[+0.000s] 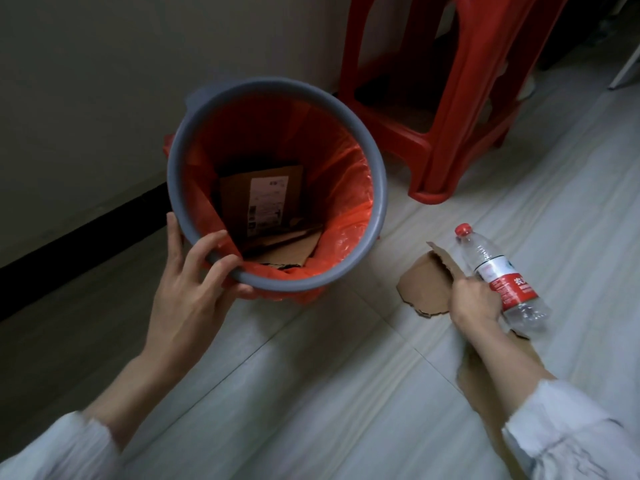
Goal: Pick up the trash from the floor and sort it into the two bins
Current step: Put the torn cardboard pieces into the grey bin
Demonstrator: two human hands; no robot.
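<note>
One grey round bin (375, 188) is in view, tipped toward the camera and lined with an orange-red plastic bag (343, 168) whose edge folds out over the rim. Inside it lie flat cardboard pieces (263, 202); the topmost carries a white printed label, and at least two more brown pieces show beneath it at the near side. The exact number in the bin cannot be told.

The left hand (194, 278) grips the bin's near rim, thumb curled over the inside edge against the bag and fingers wrapped round the outside.

One clear plastic water bottle (498, 275) with a red cap and a red-and-white label lies tilted on the pale tiled floor (329, 375), cap pointing away from the person. The right hand (474, 299) closes its fingers round the bottle's middle. Just beside and under that hand, one torn brown cardboard sheet (424, 289) rests on the floor, its edges ragged. Another brown cardboard piece (485, 379) shows under the right forearm.

One red plastic stool (446, 133) stands behind the bin, near the wall (86, 98).
</note>
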